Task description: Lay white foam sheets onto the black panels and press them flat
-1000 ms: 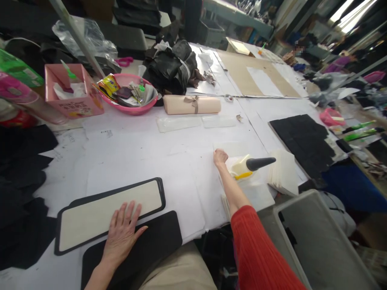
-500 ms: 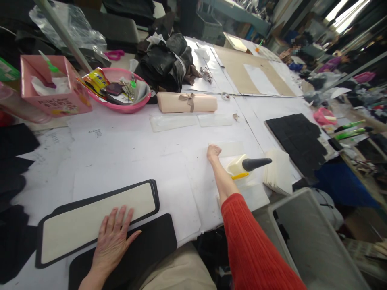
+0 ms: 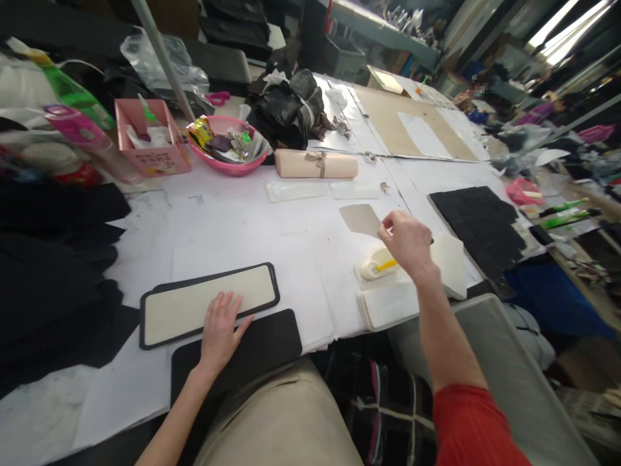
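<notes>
Right hand [image 3: 407, 243] pinched the grey sheet [image 3: 361, 219], lifted off the desk [image 3: 242, 226]; left hand [image 3: 220, 323], fingers spread, pinned the cream panel [image 3: 194, 304]. Advisable: carry the sheet level, avoid creasing.

Even, bright overhead light; white table [image 3: 252, 226] reads near-overexposed, shadows faint. Strong glare from windows [image 3: 557, 26] beyond the table's far right corner. Wide-angle bending at frame edges. Background beyond far edge soft; dark fabric [image 3: 53, 272] at left edge loses detail.
</notes>
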`<state>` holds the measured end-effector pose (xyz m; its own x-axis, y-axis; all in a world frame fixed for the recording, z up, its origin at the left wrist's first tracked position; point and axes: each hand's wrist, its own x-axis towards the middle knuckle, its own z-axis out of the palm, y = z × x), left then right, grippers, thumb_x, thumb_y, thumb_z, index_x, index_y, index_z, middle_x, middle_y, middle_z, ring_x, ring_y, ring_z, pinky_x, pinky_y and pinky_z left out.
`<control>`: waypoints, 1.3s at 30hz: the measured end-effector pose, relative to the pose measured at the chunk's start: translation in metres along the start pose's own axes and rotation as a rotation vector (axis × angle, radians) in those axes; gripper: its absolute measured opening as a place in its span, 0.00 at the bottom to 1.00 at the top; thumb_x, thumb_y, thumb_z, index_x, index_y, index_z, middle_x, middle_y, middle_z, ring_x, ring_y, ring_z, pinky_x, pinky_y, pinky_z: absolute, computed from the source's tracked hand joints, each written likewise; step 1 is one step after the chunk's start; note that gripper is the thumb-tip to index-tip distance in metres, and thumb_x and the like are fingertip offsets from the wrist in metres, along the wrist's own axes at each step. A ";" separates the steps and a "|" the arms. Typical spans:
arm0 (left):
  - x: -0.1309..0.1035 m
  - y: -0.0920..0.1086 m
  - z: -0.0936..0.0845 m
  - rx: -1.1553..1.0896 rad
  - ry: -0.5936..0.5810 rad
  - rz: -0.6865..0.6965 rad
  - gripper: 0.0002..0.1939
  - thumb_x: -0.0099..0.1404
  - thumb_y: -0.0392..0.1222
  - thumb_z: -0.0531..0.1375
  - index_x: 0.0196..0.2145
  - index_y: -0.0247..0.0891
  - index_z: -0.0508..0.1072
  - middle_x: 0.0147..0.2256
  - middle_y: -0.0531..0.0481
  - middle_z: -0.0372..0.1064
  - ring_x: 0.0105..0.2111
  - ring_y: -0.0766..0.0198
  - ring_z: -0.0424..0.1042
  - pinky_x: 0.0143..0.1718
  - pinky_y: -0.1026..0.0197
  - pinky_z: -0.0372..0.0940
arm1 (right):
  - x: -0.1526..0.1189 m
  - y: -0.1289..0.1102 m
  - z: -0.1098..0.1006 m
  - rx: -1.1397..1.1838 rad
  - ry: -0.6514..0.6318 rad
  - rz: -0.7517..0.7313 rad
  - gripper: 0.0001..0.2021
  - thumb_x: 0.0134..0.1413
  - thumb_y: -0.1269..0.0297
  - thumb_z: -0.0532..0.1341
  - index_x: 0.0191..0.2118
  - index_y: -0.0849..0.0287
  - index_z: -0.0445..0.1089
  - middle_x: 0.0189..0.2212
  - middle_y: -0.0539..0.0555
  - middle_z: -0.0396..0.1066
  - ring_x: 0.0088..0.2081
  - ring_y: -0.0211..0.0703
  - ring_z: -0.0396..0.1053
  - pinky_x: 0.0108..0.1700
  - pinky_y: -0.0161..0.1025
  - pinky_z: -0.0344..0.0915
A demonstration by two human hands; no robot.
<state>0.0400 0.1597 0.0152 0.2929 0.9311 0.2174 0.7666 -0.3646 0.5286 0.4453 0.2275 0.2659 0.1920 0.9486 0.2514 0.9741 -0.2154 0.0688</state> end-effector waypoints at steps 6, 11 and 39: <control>0.010 0.050 -0.009 -0.651 -0.125 -0.324 0.17 0.64 0.51 0.59 0.43 0.37 0.76 0.39 0.42 0.75 0.39 0.55 0.74 0.44 0.51 0.68 | -0.066 -0.018 -0.088 0.288 -0.032 -0.157 0.07 0.56 0.59 0.60 0.31 0.56 0.71 0.27 0.50 0.73 0.29 0.41 0.70 0.31 0.36 0.61; 0.005 0.077 0.002 -1.195 -0.314 -0.635 0.21 0.55 0.49 0.67 0.42 0.32 0.76 0.30 0.45 0.75 0.27 0.64 0.72 0.30 0.61 0.66 | -0.112 -0.038 -0.124 0.504 -0.101 -0.168 0.10 0.56 0.52 0.61 0.30 0.51 0.71 0.26 0.50 0.72 0.27 0.41 0.69 0.28 0.38 0.63; -0.118 -0.043 -0.094 -0.987 -0.138 -0.984 0.21 0.46 0.54 0.70 0.26 0.34 0.71 0.16 0.56 0.63 0.16 0.73 0.58 0.18 0.68 0.50 | -0.242 -0.106 0.098 0.968 -0.544 0.370 0.14 0.49 0.53 0.60 0.27 0.61 0.71 0.21 0.49 0.71 0.24 0.38 0.68 0.29 0.34 0.66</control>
<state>-0.0811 0.0640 0.0436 -0.0258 0.7796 -0.6258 -0.0084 0.6258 0.7800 0.3074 0.0436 0.1034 0.2804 0.8897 -0.3604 0.4872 -0.4554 -0.7451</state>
